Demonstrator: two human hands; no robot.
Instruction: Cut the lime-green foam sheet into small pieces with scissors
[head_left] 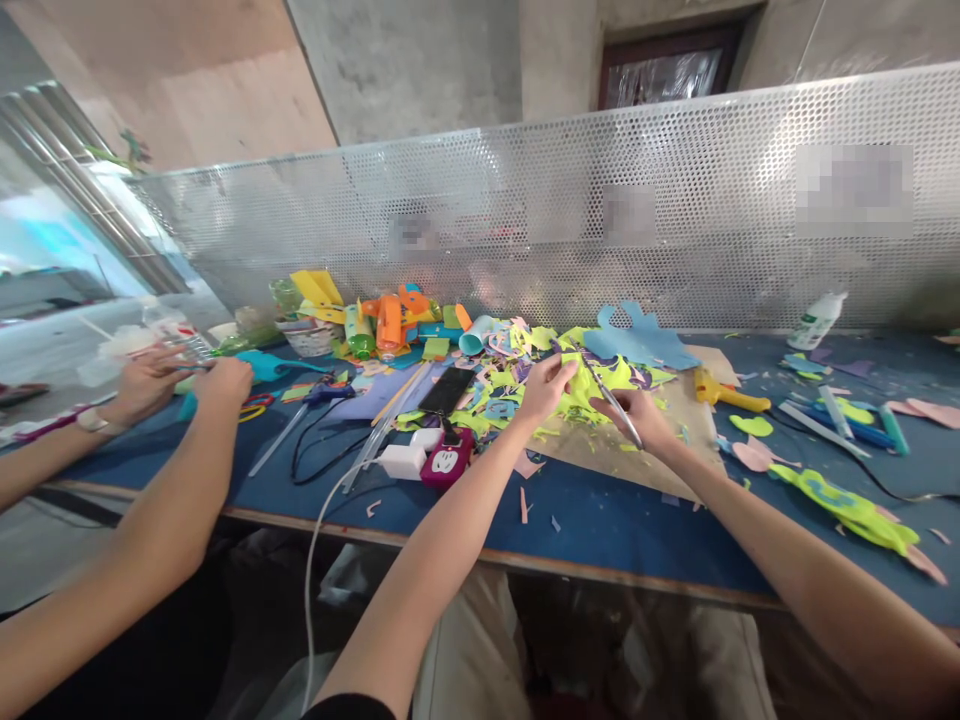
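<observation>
Yellow-green piece [576, 375] pinched at the scrap pile [510, 378]

The left hand [550, 385] is pinching the piece in its grip, mid-table [600, 535]; whether it is touching the scraps, one cannot tell. The right hand's [637, 420] grip is closing around a silver tool [621, 412], which is pointing toward the piece. Brown paper [600, 455] is lying below, and a yellow glue gun [739, 398] is resting to the right.

Craft workshop: coloured scraps [504, 380] litter the blue table [600, 520].

Blurred patches [855, 190] on perforated panel [720, 190]
</observation>
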